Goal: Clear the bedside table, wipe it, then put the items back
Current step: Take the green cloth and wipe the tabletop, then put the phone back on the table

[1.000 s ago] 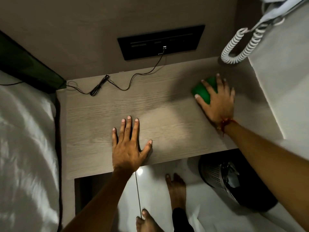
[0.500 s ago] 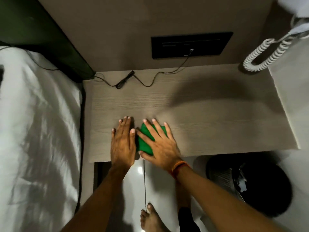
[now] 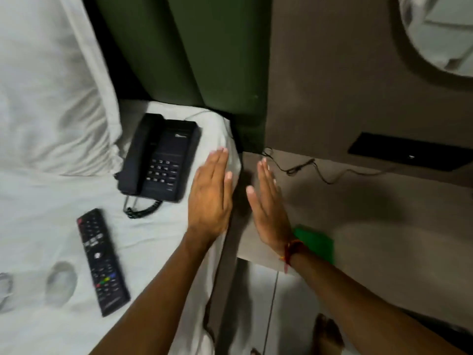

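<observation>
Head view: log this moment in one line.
phase: restocking | both hands open, left hand nearing black telephone | green cloth on table

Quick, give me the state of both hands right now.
Left hand: open, fingers straight, holding nothing, over the bed edge beside the phone.
Right hand: open, empty; the green cloth lies behind its wrist.

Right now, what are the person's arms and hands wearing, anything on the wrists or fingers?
Both forearms are bare, no sleeves in view. The right hand has a red and orange thread band tied round its wrist, with a loose end hanging. The left hand and its wrist show nothing worn. No gloves or rings are visible.
</observation>
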